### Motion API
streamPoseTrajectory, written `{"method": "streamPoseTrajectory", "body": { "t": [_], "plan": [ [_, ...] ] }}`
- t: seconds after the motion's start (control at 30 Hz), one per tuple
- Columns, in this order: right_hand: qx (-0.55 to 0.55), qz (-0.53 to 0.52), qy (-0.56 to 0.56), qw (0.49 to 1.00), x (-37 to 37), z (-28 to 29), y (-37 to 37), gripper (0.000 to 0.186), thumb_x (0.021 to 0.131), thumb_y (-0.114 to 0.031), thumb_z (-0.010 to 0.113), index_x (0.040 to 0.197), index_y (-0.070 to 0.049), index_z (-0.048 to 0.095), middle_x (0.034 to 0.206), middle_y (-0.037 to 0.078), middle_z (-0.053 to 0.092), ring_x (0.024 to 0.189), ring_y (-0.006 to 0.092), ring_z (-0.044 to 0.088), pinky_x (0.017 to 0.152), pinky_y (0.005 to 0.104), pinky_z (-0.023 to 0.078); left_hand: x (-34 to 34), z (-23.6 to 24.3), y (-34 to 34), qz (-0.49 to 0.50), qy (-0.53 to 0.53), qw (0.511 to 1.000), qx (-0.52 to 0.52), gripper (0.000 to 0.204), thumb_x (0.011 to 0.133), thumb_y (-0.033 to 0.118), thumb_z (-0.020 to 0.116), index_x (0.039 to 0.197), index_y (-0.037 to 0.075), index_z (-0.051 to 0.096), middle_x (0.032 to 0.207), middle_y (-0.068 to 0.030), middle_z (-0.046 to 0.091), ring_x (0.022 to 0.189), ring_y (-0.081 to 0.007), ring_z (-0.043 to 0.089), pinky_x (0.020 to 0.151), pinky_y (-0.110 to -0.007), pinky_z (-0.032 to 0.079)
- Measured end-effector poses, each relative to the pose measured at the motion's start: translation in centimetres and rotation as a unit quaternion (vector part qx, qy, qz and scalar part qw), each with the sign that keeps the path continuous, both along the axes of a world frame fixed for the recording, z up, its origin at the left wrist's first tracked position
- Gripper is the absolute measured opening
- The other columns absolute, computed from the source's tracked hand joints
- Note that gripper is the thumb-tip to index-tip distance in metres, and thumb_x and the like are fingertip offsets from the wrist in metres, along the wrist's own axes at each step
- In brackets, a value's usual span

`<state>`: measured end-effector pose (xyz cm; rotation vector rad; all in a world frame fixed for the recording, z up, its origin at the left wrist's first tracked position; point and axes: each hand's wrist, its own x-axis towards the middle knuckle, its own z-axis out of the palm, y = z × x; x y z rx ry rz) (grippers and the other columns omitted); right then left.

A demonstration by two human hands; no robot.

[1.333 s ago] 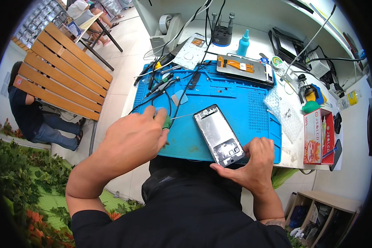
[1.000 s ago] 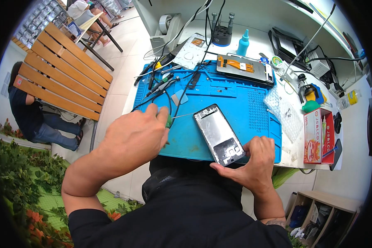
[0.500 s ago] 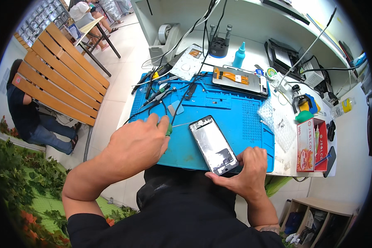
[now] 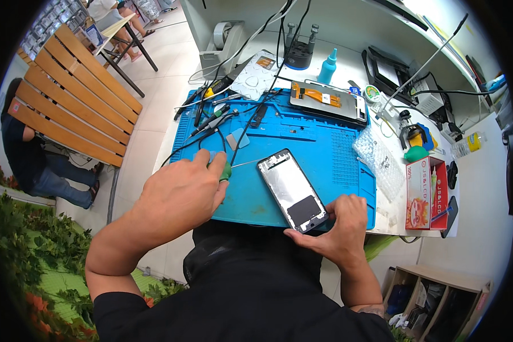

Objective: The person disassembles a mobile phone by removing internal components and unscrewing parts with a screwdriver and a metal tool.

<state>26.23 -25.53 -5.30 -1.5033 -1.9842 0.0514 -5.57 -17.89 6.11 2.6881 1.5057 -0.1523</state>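
My left hand (image 4: 179,191) is closed around a green-handled tool (image 4: 226,171) with a thin metal shaft. The shaft reaches right, to the upper left edge of a phone frame (image 4: 288,183); I cannot tell whether its tip touches. The frame is a slim dark-rimmed rectangle with a shiny silver face and a dark patch at its near end. It lies tilted over the blue work mat (image 4: 251,208). My right hand (image 4: 346,228) grips its near right corner, thumb below and fingers at the side.
Screwdrivers and cables lie at the mat's far left. A phone screen assembly (image 4: 329,106) with an orange flex cable rests at the back, near a blue bottle (image 4: 328,68). Bubble wrap (image 4: 382,161) and a red-and-white box (image 4: 426,196) are at right. Someone sits behind a slatted wooden panel (image 4: 77,94).
The whole view has shifted slightly. Both hands keep their holds on the tool and the phone frame. The dark patch on the frame's shiny face looks larger and more solid.
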Motion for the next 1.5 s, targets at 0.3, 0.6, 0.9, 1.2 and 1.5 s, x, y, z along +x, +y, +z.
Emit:
{"method": "streamPoseTrajectory", "body": {
  "t": [0.3, 0.6, 0.9, 1.2, 1.5],
  "plan": [
    [0.001, -0.004, -0.002, 1.000, -0.1, 0.3, 0.0, 0.084, 0.062, -0.070, 0.108, 0.085, -0.011, 0.053, 0.085, 0.005, 0.050, 0.078, 0.0279, 0.051, 0.080, 0.0452, 0.039, 0.7, -0.5, 0.4, -0.004, 0.002, 1.000, -0.001, 0.040, 0.110, 0.026, 0.073, 0.137, -0.003, 0.069, 0.109, -0.0219, 0.075, 0.085, -0.0426, 0.081, 0.075, -0.049, 0.067],
    [-0.002, -0.002, 0.006, 1.000, -0.1, 0.0, 0.0, 0.084, 0.061, -0.069, 0.109, 0.086, -0.010, 0.053, 0.084, 0.005, 0.049, 0.079, 0.0274, 0.049, 0.080, 0.0451, 0.038, 0.3, -0.2, 0.6, 0.015, -0.014, 1.000, 0.007, 0.047, 0.109, 0.028, 0.075, 0.146, -0.001, 0.069, 0.110, -0.0205, 0.075, 0.087, -0.0416, 0.081, 0.079, -0.049, 0.066],
    [-0.009, -0.005, 0.006, 1.000, -0.3, -0.4, -0.1, 0.085, 0.062, -0.070, 0.108, 0.085, -0.011, 0.052, 0.086, 0.005, 0.049, 0.078, 0.0277, 0.048, 0.079, 0.0452, 0.037, -1.6, -4.5, -2.2, 0.098, -0.159, 0.982, -0.017, 0.049, 0.111, 0.032, 0.075, 0.150, 0.004, 0.070, 0.110, -0.0207, 0.075, 0.086, -0.0445, 0.078, 0.078, -0.052, 0.064],
    [-0.017, -0.009, 0.011, 1.000, -0.6, -0.4, -0.3, 0.085, 0.063, -0.069, 0.108, 0.084, -0.010, 0.051, 0.085, 0.005, 0.047, 0.078, 0.0282, 0.047, 0.076, 0.0455, 0.038, -1.7, -6.2, -3.7, 0.138, -0.197, 0.970, -0.032, 0.049, 0.111, 0.034, 0.075, 0.152, 0.006, 0.071, 0.112, -0.0190, 0.075, 0.086, -0.0460, 0.077, 0.078, -0.054, 0.064],
    [-0.015, -0.009, 0.018, 1.000, -0.7, -0.5, -0.3, 0.086, 0.064, -0.069, 0.109, 0.084, -0.009, 0.049, 0.084, 0.006, 0.046, 0.079, 0.0284, 0.046, 0.074, 0.0455, 0.037, -1.8, -6.3, -3.8, 0.142, -0.199, 0.969, -0.039, 0.050, 0.112, 0.034, 0.074, 0.152, 0.006, 0.071, 0.112, -0.0188, 0.075, 0.088, -0.0457, 0.077, 0.080, -0.054, 0.064]
  ]
}}
